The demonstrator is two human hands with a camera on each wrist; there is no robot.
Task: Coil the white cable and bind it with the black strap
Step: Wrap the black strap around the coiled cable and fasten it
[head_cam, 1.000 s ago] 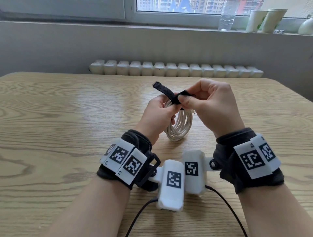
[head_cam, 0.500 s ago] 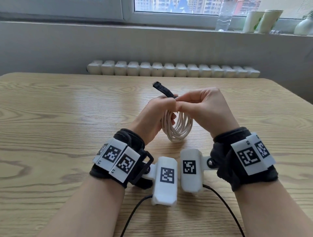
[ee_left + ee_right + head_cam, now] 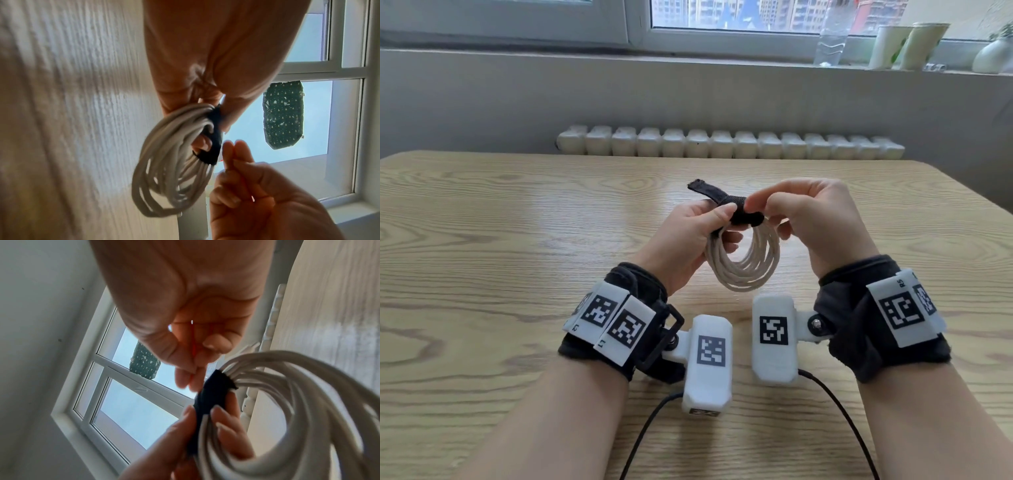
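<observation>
The white cable hangs as a coil above the wooden table. My left hand grips its top, thumb pressing on the black strap that is wrapped round the bundle. The strap's free end sticks up to the left. My right hand hovers just right of the strap with thumb and forefinger pinched together. In the left wrist view a thin gap separates those fingers from the strap. In the right wrist view the cable fans out of the strap.
A white radiator runs behind the table's far edge. On the windowsill stand a clear bottle, paper cups and a small vase. Black leads trail from the wrist cameras towards me.
My right hand brought the strap down over the bundle and its fingertips have come off it. The hands have drawn slightly apart, and the wrapped band now shows on the coil.
</observation>
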